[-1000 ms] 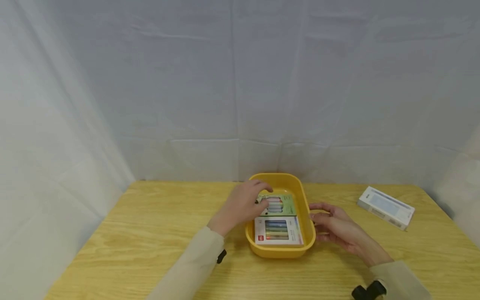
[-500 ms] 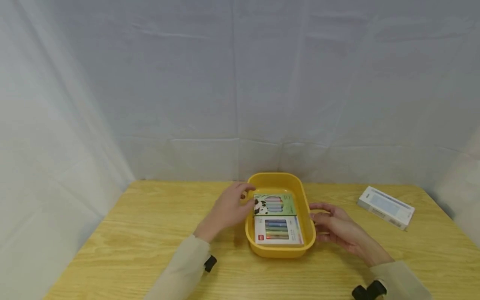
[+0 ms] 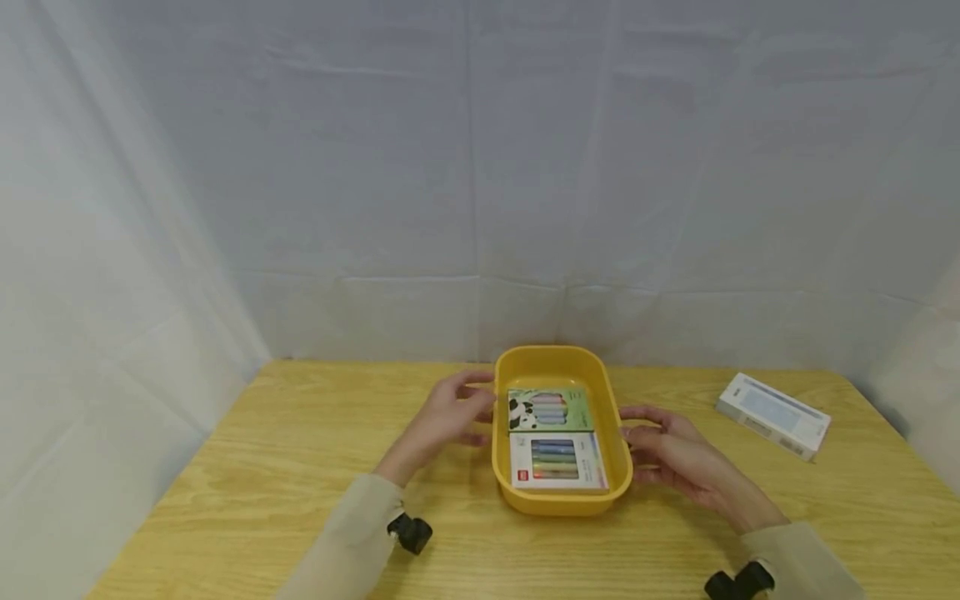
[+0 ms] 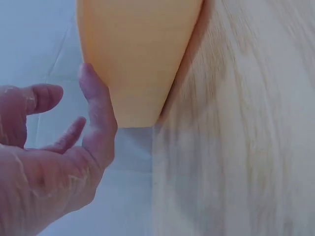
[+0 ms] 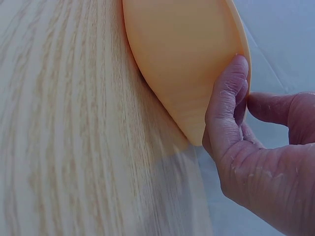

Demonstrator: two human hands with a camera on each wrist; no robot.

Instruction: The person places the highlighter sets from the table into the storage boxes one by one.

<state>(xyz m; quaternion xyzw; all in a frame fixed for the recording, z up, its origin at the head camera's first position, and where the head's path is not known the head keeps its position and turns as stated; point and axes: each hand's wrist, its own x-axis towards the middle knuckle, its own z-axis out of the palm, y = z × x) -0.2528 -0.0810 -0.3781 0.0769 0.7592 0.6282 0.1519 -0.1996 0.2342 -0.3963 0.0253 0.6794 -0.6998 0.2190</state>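
Note:
A yellow plastic basket [image 3: 566, 505] stands on the table. Inside lie a green box with a panda picture [image 3: 574, 410] and, nearer, a white box of coloured pens or sticks [image 3: 522, 460], each with a cut-out window. My left hand [image 3: 444, 417] is at the basket's left side, its loosely bent fingers holding nothing; in the left wrist view one fingertip [image 4: 88, 73] overlaps the outer wall. At the right side, my right hand [image 3: 678, 457] pinches the basket's rim, with a finger [image 5: 229, 93] along the outer wall and the thumb at the edge.
A white and pale blue box [image 3: 772, 415] lies on the wooden table [image 3: 315, 450] at the back right. White sheeting [image 3: 360, 167] hangs behind the table and on both sides. Black wrist cameras [image 3: 411, 532] sit at both sleeves.
My left hand has moved left, from over the green box out past the rim to the basket's left side, uncovering the panda picture. The right hand and basket look unchanged.

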